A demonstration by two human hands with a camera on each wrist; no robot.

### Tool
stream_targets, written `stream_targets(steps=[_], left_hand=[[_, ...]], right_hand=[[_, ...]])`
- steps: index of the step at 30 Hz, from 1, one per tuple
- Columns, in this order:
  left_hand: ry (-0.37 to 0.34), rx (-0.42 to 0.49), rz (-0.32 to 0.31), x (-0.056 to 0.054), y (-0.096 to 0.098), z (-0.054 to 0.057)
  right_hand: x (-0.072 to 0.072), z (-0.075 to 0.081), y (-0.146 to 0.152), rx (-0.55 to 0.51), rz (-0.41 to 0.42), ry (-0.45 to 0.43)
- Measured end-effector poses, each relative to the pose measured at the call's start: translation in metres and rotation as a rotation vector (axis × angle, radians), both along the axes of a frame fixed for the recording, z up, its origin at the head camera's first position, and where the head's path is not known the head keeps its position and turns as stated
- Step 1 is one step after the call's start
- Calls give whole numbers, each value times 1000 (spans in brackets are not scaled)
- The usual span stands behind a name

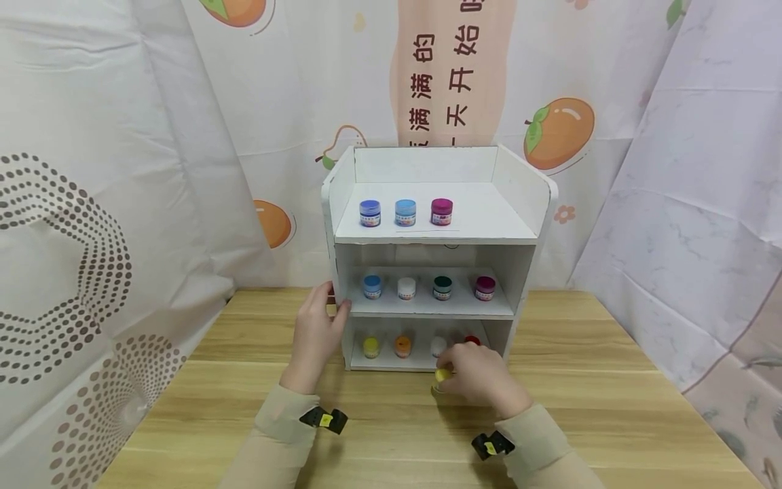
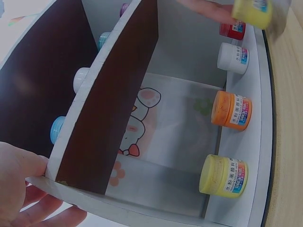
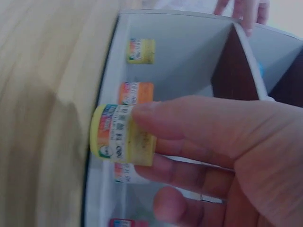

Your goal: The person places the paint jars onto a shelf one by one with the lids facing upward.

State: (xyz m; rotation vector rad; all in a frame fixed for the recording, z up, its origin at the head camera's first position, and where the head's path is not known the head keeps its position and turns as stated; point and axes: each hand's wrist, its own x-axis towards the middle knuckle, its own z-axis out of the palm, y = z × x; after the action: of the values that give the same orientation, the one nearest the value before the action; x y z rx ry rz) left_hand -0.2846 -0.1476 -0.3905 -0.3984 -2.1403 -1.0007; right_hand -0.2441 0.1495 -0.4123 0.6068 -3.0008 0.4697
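Observation:
A white three-level shelf unit [image 1: 479, 210] stands on the wooden table. My left hand [image 1: 314, 329] grips its left side edge; the left wrist view shows the thumb in front and the fingers round the outside. Between thumb and fingers, my right hand [image 1: 479, 373] pinches a yellow paint jar [image 3: 120, 135], tilted sideways in the right wrist view. That jar is in front of the bottom shelf, near its right half. On the bottom shelf are another yellow jar [image 2: 223, 176], an orange jar [image 2: 231, 110], a white jar [image 2: 233, 58] and a red jar [image 2: 233, 31], partly hidden by the right hand in the head view.
The middle level bears a blue jar [image 1: 373, 286], a white jar [image 1: 406, 288], a dark green jar [image 1: 442, 288] and a maroon jar [image 1: 485, 288]. Blue, light blue and magenta jars [image 1: 442, 212] line the top. A printed curtain [image 1: 293, 102] hangs behind the table [image 1: 586, 394].

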Motion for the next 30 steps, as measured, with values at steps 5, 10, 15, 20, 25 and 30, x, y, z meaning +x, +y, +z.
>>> stream_targets(steps=[5,10,15,20,25,30], left_hand=[[2,2,3,0,1,0],[5,1,4,1,1,-1],[17,-9,6,0,1,-1],[28,-17,13,-1,0,1],[30,-11,2,-1,1,1],[20,0,-4,-1,1,-1]], right_hand=[[0,14,6,-78,6,41],[6,32,10,-146,30,91],[14,49,15,-216,75,197],[19,65,24,-300,103,287],[23,82,36,-361,107,348],[23,108,46,-369,135,471]])
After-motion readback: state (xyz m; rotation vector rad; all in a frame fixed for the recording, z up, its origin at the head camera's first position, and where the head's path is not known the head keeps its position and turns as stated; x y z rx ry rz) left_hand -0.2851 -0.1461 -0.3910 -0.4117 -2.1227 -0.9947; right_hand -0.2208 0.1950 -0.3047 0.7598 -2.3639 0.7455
